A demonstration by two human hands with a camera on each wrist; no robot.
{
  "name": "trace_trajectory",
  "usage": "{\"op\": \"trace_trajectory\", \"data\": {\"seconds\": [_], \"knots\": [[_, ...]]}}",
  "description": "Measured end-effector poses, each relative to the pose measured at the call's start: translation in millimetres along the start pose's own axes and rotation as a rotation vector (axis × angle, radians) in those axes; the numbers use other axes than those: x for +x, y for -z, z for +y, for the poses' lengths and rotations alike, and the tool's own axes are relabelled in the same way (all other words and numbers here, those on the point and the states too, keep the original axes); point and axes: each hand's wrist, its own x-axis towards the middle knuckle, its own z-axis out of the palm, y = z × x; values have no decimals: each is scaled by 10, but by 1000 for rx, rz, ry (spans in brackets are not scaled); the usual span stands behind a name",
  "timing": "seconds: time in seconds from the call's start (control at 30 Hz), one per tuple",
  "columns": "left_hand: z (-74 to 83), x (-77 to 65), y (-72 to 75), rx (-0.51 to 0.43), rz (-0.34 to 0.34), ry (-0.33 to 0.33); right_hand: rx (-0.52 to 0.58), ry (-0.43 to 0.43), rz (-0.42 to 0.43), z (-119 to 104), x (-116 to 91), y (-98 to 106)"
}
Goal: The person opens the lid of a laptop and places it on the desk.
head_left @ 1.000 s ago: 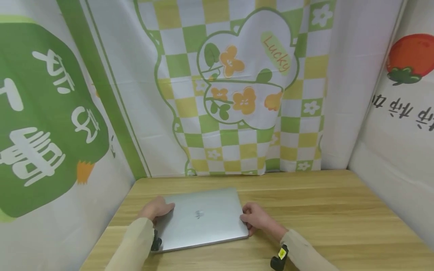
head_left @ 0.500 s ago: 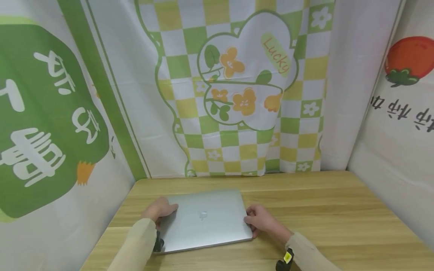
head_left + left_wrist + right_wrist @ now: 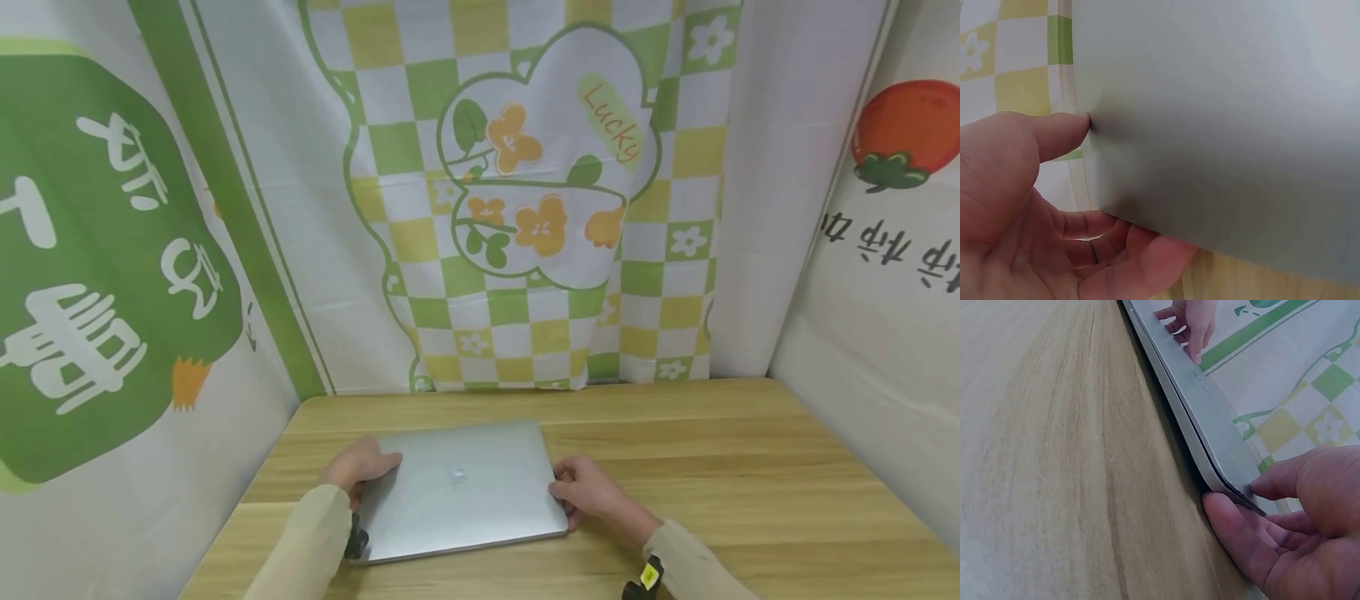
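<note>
A closed silver laptop (image 3: pixel 461 492) with a shiny logo on its lid lies low over the wooden table. My left hand (image 3: pixel 363 467) grips its left side, thumb on the lid and the other fingers curled beneath the edge, as the left wrist view of the laptop (image 3: pixel 1222 137) shows. On the opposite side my right hand (image 3: pixel 588 490) pinches the right edge. In the right wrist view, that hand (image 3: pixel 1291 525) has its thumb on top and fingers under the corner of the laptop (image 3: pixel 1200 440). A dark gap runs beneath the laptop's front edge there.
The wooden table (image 3: pixel 697 467) extends to the right of and behind the laptop. A checkered cloth (image 3: pixel 517 325) hangs along the back, with printed white cloth walls at the left (image 3: pixel 247 400) and right (image 3: pixel 862 350).
The laptop, held by both hands, has shifted a little to the right and slightly toward me. Both forearms have moved along with it, and the grip looks the same.
</note>
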Motion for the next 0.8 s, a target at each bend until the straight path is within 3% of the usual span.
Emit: {"op": "trace_trajectory", "data": {"seconds": [0.27, 0.8], "knots": [[28, -21, -22, -37, 0, 10, -30, -15, 4, 39, -6, 31], [76, -24, -55, 9, 2, 11, -27, -28, 31, 58, -47, 55]]}}
